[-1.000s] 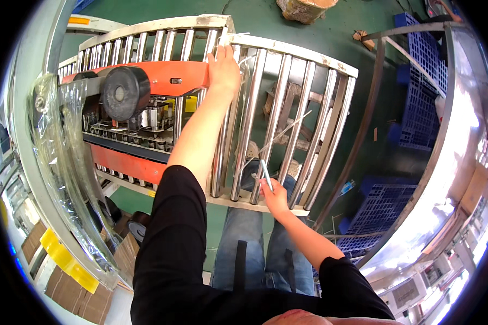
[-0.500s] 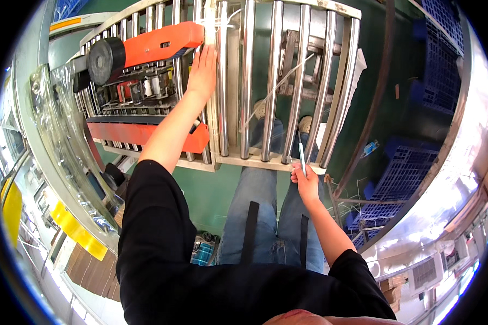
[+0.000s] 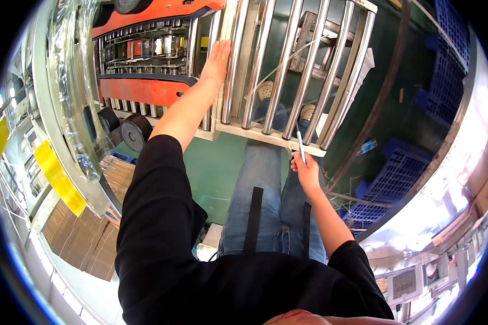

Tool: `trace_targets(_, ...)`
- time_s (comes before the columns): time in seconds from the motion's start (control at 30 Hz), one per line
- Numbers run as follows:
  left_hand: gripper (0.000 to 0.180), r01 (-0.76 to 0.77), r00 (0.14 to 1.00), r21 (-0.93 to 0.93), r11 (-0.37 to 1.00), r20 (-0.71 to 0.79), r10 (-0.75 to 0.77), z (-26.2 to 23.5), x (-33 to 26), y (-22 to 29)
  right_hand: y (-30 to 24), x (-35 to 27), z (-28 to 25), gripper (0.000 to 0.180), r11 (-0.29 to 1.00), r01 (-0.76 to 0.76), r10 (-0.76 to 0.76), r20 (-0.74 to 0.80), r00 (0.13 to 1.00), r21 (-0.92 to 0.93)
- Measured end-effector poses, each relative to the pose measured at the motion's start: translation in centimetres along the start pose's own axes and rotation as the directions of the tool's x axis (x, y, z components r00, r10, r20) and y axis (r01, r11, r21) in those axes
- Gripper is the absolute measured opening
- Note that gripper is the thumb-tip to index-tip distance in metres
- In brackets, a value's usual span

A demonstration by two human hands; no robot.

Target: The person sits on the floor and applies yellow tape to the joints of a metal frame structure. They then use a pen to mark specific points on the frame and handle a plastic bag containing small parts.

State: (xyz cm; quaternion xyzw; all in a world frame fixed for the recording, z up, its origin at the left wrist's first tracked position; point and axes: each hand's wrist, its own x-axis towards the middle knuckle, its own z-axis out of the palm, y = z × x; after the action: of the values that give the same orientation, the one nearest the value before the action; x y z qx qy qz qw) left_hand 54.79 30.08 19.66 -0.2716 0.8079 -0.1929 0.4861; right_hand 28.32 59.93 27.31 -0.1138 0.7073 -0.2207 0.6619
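Note:
My left hand (image 3: 216, 64) lies flat with its fingers stretched out on the pale rail (image 3: 218, 111) between two sections of a roller conveyor. Just left of it is an orange-red machine with an upper arm (image 3: 162, 12) and a lower arm (image 3: 146, 92). My right hand (image 3: 306, 169) is closed around a slim, pale, pen-like tool (image 3: 301, 149) with a thin dark tip pointing away from me. This tool is beside the near edge of the conveyor's metal rollers (image 3: 279, 70). Its exact kind is too small to make out.
Black wheels (image 3: 135, 132) jut from the machine's near side. Clear plastic film (image 3: 70, 92) hangs along a post at left, above stacked flat cardboard (image 3: 84, 238). Blue plastic pallets (image 3: 393, 181) stand at right, near a small bottle (image 3: 367, 147). My feet show beneath the rollers.
The view has shifted, so the conveyor and the red arms sit higher in the picture and more wheels show at left. My left hand stays on the rail; my right hand still grips the tool.

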Motion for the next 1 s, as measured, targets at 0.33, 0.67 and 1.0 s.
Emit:
trace_targets(0.33,0.064,-0.115,0.967,-0.006,0.993,0.226,0.113,0.9,-13.4,11.7,4.3,-3.1,-4.6,0.025,0.997,-0.073,0.073,-0.015,0.997,-0.018)
trace_targets(0.67,0.071,-0.001,1.000,-0.433,0.902,-0.023,-0.010,-1.3,-12.5,10.5,5.0,-4.4,-6.5,0.024,0.996,-0.086,0.086,-0.005,0.996,0.002)
trace_targets(1.0,0.059,-0.002,0.999,-0.297,0.955,-0.038,-0.010,-1.2,-8.6,10.3,5.2,-4.3,-10.4,0.022,0.997,-0.073,0.072,-0.083,0.994,-0.008)
